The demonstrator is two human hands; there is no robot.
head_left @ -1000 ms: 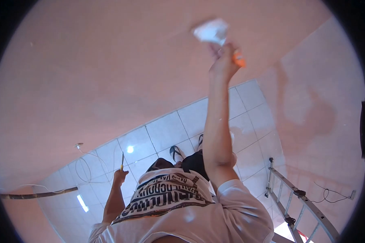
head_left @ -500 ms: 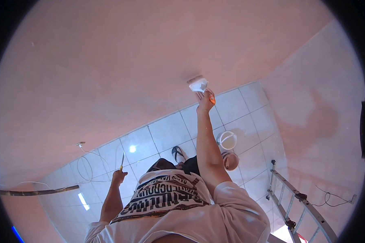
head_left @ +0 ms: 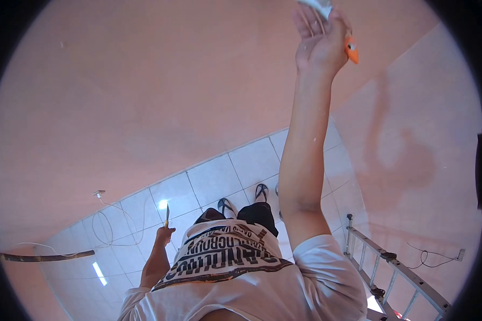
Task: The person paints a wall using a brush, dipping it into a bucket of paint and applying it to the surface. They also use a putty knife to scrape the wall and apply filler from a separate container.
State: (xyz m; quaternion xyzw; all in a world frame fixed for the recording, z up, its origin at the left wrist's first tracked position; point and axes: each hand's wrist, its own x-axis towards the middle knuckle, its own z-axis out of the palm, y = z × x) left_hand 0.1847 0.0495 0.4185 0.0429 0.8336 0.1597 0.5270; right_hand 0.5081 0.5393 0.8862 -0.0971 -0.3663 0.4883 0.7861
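High at the top of the view, my right hand [head_left: 322, 43] grips a wide brush [head_left: 320, 6] with an orange-ended handle. The brush's far end is cut off by the frame edge, beside the pink wall [head_left: 171, 91]. Low on the left, my left hand [head_left: 165, 233] is closed round the yellow handle of a thin-bladed tool [head_left: 167, 215], its blade pointing up and away from me. My right forearm hides most of the buckets on the floor.
A metal ladder [head_left: 393, 262] leans at the lower right. White cable hangs from a wall socket [head_left: 99, 193] on the left, near a dark strip [head_left: 48, 257]. Black cable runs from another socket [head_left: 461, 254]. White tiles [head_left: 214, 176] cover the floor.
My right hand has risen with the brush, up and to the right along the wall. My left hand has shifted slightly right, still holding the tool. Both feet now show, and my arm covers the buckets.
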